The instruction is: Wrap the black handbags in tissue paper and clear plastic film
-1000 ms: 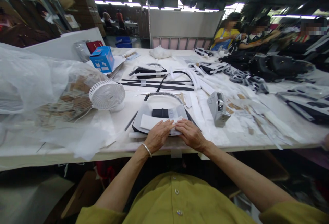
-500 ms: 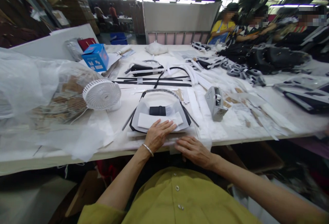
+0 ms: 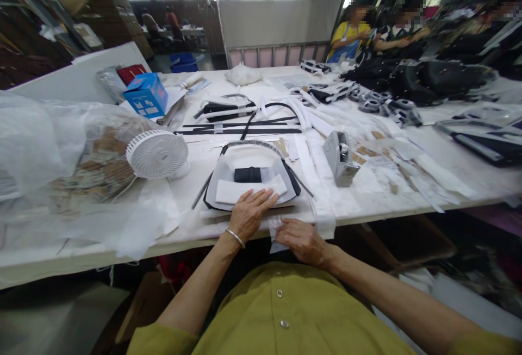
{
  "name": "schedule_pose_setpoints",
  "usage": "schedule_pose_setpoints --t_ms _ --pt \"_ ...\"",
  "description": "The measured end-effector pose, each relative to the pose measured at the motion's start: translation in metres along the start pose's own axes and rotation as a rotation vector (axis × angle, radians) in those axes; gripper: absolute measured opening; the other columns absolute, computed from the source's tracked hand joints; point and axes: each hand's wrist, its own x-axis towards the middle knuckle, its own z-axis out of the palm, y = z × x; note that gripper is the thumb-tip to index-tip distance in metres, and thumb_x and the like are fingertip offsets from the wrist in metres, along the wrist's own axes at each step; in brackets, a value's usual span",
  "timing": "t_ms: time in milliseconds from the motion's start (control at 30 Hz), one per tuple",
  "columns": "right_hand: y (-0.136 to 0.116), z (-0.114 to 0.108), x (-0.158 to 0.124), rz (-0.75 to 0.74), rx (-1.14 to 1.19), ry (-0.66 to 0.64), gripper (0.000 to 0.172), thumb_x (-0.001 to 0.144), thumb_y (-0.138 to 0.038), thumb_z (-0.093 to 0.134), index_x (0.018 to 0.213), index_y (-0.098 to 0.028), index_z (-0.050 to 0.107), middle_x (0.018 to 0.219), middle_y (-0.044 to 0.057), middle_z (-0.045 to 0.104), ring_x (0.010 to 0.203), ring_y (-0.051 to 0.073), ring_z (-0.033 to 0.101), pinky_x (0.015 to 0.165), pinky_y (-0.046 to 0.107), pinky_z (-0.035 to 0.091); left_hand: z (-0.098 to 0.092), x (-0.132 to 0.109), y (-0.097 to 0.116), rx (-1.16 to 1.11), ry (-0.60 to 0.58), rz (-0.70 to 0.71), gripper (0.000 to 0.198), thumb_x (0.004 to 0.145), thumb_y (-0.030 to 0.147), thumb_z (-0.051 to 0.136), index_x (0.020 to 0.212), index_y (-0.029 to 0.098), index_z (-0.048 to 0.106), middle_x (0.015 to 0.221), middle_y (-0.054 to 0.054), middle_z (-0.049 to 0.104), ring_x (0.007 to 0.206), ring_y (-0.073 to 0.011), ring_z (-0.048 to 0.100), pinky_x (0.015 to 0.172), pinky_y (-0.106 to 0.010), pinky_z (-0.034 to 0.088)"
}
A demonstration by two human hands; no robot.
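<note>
In front of me lies a black-edged bag (image 3: 296, 185) covered with white sheet, its arched handle wrapped at the top. A small black roll (image 3: 248, 174) with clear film lies on it, above a white foam strip (image 3: 228, 193). My left hand (image 3: 253, 211), a bangle at its wrist, rests flat with fingers stretched on the strip's lower right part. Close to the table edge, my right hand (image 3: 304, 240) has its fingers closed on a small clear plastic piece (image 3: 275, 235) that hangs over the edge.
A white fan (image 3: 157, 154) and a clear sack of scraps (image 3: 101, 164) stand left, by a blue box (image 3: 145, 95). To the right is a grey metal device (image 3: 341, 159) among white strips. Black straps (image 3: 244, 129) lie behind the bag. Co-workers sit at the back right.
My right hand's fingers have curled from lying flatter at the edge to gripping the clear plastic piece, which now shows. My left hand stays on the foam strip. The view has shifted slightly.
</note>
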Motion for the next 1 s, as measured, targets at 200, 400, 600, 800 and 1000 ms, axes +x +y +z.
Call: schedule_pose_setpoints --t_ms 200,400,600,800,1000 --pt "-0.018 -0.009 0.001 0.122 0.053 -0.034 0.03 0.087 -0.004 0.043 0.097 -0.02 0.067 0.088 0.006 0.074 0.086 0.017 0.07 0.09 0.034 0.055 0.004 0.001 0.004 -0.011 0.034 -0.016 0.055 0.091 0.009 0.043 0.141 0.032 0.047 0.144 0.0 0.052 0.131 -0.017 0.05 0.111 -0.039 0.036" --pt "0.003 -0.019 0.048 0.244 0.083 0.068 0.022 0.09 -0.012 0.053 0.1 -0.02 0.071 0.093 0.005 0.076 0.085 0.017 0.071 0.079 0.028 0.057 -0.004 -0.003 0.003 -0.028 -0.019 0.02 0.052 0.093 0.022 0.05 0.144 0.028 0.042 0.148 -0.003 0.047 0.136 -0.0193 0.044 0.115 -0.042 0.029" --pt "0.014 -0.033 0.081 0.323 0.017 -0.028 0.017 0.092 -0.022 0.058 0.088 -0.019 0.074 0.083 0.004 0.075 0.079 0.018 0.07 0.075 0.029 0.055 -0.001 -0.002 0.007 -0.115 0.038 -0.063 0.053 0.09 0.041 0.058 0.139 0.026 0.048 0.142 -0.005 0.054 0.131 -0.0223 0.049 0.114 -0.046 0.031" --pt "0.016 -0.05 0.165 0.406 0.026 -0.163 0.031 0.1 -0.035 0.044 0.111 -0.021 0.07 0.112 0.005 0.073 0.103 0.019 0.068 0.089 0.03 0.053 0.006 0.004 0.011 -0.179 0.124 -0.125 0.047 0.087 0.01 0.049 0.127 0.032 0.06 0.129 0.0 0.064 0.123 -0.0193 0.055 0.112 -0.044 0.034" --pt "0.054 -0.012 0.18 0.327 -0.217 -0.107 0.057 0.1 -0.047 0.039 0.147 -0.014 0.039 0.151 0.015 0.041 0.144 0.028 0.03 0.118 0.052 0.024 0.006 0.003 0.011 -0.196 0.117 -0.143 0.046 0.088 0.009 0.047 0.125 0.033 0.062 0.125 0.002 0.067 0.121 -0.0196 0.056 0.11 -0.044 0.036"
